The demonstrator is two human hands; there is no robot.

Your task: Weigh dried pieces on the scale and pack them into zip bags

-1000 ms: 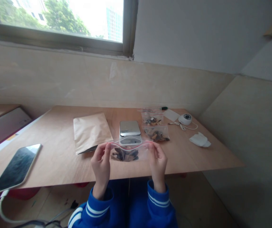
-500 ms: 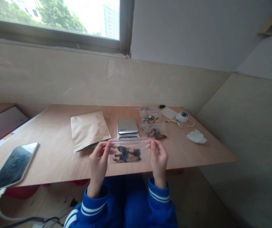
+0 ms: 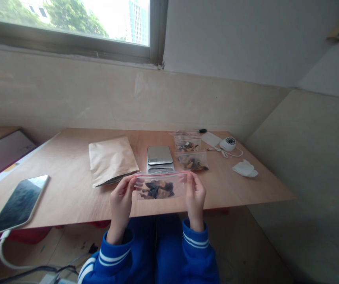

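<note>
Between my two hands a clear zip bag (image 3: 179, 191) with a red seal line is stretched out near the table's front edge. Dark and brown dried pieces (image 3: 156, 190), perhaps dried fungus, lie inside it. My left hand (image 3: 122, 198) pinches the bag's upper left corner, and my right hand (image 3: 195, 196) pinches its upper right corner. Just behind the bag stands a small kitchen scale (image 3: 160, 156) with a silver plate. Two similar filled zip bags, a nearer one (image 3: 193, 161) and a farther one (image 3: 187, 144), rest to the right of the scale.
A brown paper pouch (image 3: 113, 161) lies left of the scale. At the far left, a phone (image 3: 18, 205) is plugged into a white cable (image 3: 2, 246). To the right are a white fan-like device (image 3: 227, 144), crumpled tissue (image 3: 245, 169), white paper (image 3: 210, 139) and a dark-capped pen (image 3: 203, 131).
Both hands have shifted slightly left with the bag, and the dried pieces inside are bunched closer together. The camera view has moved a little.
</note>
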